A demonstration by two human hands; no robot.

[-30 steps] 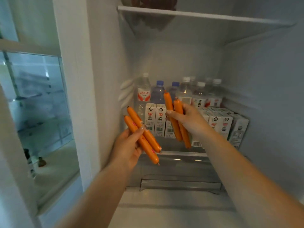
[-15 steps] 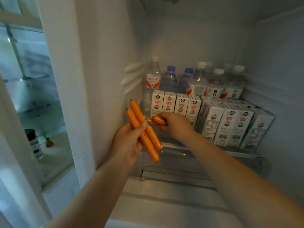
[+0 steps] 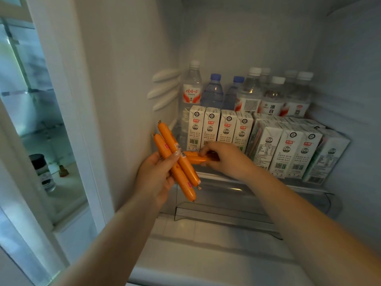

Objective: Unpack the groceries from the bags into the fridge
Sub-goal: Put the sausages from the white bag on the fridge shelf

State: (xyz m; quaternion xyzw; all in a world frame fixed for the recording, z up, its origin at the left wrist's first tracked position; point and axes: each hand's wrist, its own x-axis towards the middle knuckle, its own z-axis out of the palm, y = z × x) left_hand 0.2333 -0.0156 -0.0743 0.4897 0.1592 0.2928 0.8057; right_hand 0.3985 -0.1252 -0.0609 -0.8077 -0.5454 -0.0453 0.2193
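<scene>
Setting: dim, cool bluish-grey light throughout. White vertical partition (image 3: pixel 68 112) at left of centre. Left of it, a glass panel (image 3: pixel 35 104) with faint shelves behind — a dark-capped jar (image 3: pixel 42 172) and a small brown item (image 3: pixel 63 171) stand on a pale surface there. Smooth pale grey walls (image 3: pixel 243 40) at rear and right. White ledge (image 3: pixel 206 254) along the bottom.
</scene>
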